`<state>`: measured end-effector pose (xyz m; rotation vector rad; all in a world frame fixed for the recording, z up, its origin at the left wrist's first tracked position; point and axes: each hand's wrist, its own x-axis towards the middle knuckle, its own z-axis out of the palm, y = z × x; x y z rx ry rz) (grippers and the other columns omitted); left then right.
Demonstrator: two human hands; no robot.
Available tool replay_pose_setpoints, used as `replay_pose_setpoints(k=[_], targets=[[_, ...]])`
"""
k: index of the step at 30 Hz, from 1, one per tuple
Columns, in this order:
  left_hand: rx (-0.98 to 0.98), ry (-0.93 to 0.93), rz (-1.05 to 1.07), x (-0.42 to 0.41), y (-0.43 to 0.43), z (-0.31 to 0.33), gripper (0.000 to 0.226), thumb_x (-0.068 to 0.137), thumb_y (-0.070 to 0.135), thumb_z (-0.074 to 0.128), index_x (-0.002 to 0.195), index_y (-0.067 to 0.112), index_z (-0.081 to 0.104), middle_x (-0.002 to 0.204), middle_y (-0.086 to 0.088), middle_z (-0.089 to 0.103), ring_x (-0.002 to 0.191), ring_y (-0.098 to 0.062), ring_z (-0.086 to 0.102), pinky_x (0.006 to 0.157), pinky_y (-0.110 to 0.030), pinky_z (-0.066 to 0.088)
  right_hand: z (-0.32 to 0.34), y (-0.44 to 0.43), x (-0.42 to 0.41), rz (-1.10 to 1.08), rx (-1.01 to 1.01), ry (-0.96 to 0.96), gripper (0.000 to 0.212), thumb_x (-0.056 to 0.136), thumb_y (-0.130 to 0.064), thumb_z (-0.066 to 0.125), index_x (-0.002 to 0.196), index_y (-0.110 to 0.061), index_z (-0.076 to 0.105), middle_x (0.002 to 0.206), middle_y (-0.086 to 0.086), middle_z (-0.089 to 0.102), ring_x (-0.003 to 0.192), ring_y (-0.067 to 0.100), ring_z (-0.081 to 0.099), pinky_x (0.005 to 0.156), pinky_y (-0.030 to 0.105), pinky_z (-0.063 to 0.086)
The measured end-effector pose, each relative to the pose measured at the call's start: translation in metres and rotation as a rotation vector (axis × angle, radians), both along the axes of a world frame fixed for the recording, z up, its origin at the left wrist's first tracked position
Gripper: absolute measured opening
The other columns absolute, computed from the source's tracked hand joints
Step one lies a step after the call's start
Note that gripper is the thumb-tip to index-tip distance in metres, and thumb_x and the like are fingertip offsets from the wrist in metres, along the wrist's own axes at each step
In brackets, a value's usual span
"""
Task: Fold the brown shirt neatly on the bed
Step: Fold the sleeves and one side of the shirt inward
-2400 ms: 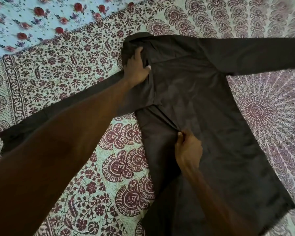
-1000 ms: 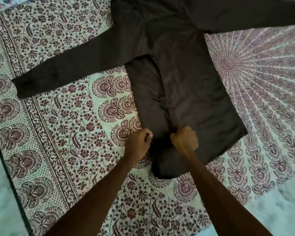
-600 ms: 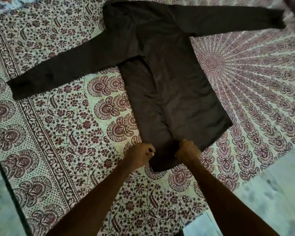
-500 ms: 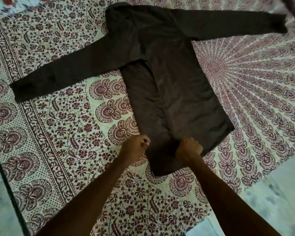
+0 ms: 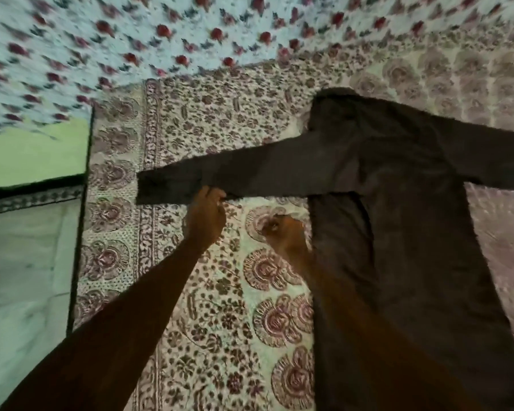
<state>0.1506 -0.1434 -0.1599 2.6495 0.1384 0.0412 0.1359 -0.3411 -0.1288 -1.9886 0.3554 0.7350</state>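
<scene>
Your left hand [image 5: 207,216] has left the hem and now pinches the near sleeve [image 5: 235,173] of the brown shirt [image 5: 398,232], which lies flat on the bed [image 5: 220,321]. Judged: the sleeve fold comes next. Your right hand [image 5: 284,232] sits apart, beside the shirt body; blur hides its grip. The far sleeve is cut off at the frame edge.

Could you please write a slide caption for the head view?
Left hand pinches the brown shirt's outstretched sleeve on the patterned bedspread.
</scene>
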Motion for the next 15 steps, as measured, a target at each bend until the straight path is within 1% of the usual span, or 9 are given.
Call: replay_pose_setpoints(k=[3,5,7,9,11,12,13,14,15], targets=[[0.194,0.055,0.073,0.044,0.044,0.011,0.044,0.087,0.007,0.054,0.131,0.008,0.05,0.13,-0.021,0.05,0.114,-0.041,0.052,0.094,-0.05,0.045,-0.017,0.054,0.032,-0.144,0.212,0.121,0.016,0.091,-0.024,0.064,0.078,-0.016,0.063,0.107,0.026,0.068,0.101,0.042,0.066,0.077,0.04,0.058],[0.362,0.176,0.09,0.068,0.078,0.012,0.06,0.087,0.012,0.056,0.143,0.008,0.035,0.141,-0.02,0.042,0.127,-0.04,0.042,0.1,-0.05,0.038,-0.024,0.085,0.046,-0.357,0.421,0.186,0.026,0.092,-0.018,0.065,0.069,-0.011,0.056,0.087,0.025,0.068,0.077,0.033,0.07,0.053,0.029,0.05],[0.483,0.278,0.031,0.08,0.111,0.007,0.075,0.086,0.021,0.06,0.149,0.007,0.022,0.149,-0.019,0.034,0.137,-0.038,0.032,0.107,-0.052,0.032,-0.032,0.108,0.052,-0.466,0.525,0.234,0.029,0.088,-0.02,0.071,0.066,-0.011,0.055,0.061,0.007,0.062,0.049,0.015,0.062,0.042,0.022,0.045],[0.51,0.389,-0.046,0.088,0.145,-0.003,0.092,0.083,0.032,0.068,0.152,0.008,0.013,0.151,-0.018,0.031,0.14,-0.037,0.029,0.11,-0.055,0.027,-0.029,0.127,0.055,-0.532,0.543,0.259,0.024,0.085,-0.025,0.074,0.075,-0.008,0.061,0.064,0.004,0.065,0.052,0.011,0.064,0.046,0.024,0.049],[0.467,0.497,-0.066,0.099,0.168,-0.006,0.101,0.076,0.04,0.075,0.152,0.012,0.016,0.148,-0.018,0.036,0.136,-0.039,0.035,0.11,-0.058,0.025,-0.026,0.138,0.061,-0.599,0.536,0.283,0.021,0.086,-0.019,0.074,0.094,-0.001,0.066,0.087,0.014,0.07,0.078,0.017,0.07,0.066,0.035,0.056],[0.419,0.551,-0.065,0.103,0.172,-0.003,0.096,0.072,0.041,0.078,0.148,0.013,0.026,0.144,-0.018,0.042,0.132,-0.04,0.04,0.11,-0.059,0.025,-0.024,0.139,0.064,-0.609,0.567,0.302,0.019,0.087,-0.016,0.072,0.097,-0.002,0.065,0.088,0.014,0.069,0.079,0.015,0.068,0.067,0.036,0.057],[0.343,0.594,-0.065,0.107,0.174,0.0,0.082,0.07,0.042,0.08,0.137,0.014,0.041,0.136,-0.017,0.051,0.126,-0.038,0.046,0.109,-0.057,0.028,-0.022,0.141,0.067,-0.597,0.601,0.312,0.012,0.088,-0.014,0.07,0.091,-0.005,0.062,0.078,0.009,0.067,0.067,0.012,0.064,0.058,0.03,0.056],[0.271,0.616,-0.068,0.109,0.171,0.006,0.061,0.07,0.042,0.08,0.118,0.014,0.054,0.127,-0.016,0.058,0.117,-0.035,0.053,0.105,-0.051,0.034,-0.02,0.141,0.069,-0.579,0.626,0.322,0.014,0.09,-0.014,0.068,0.083,-0.009,0.058,0.069,0.003,0.062,0.056,0.01,0.056,0.05,0.026,0.053],[0.188,0.637,-0.06,0.108,0.168,0.009,0.046,0.071,0.043,0.079,0.099,0.013,0.059,0.117,-0.017,0.064,0.103,-0.032,0.058,0.096,-0.043,0.042,-0.017,0.141,0.071,-0.559,0.624,0.333,0.019,0.091,-0.017,0.066,0.077,-0.011,0.055,0.064,0.001,0.057,0.051,0.01,0.049,0.056,0.028,0.056]])
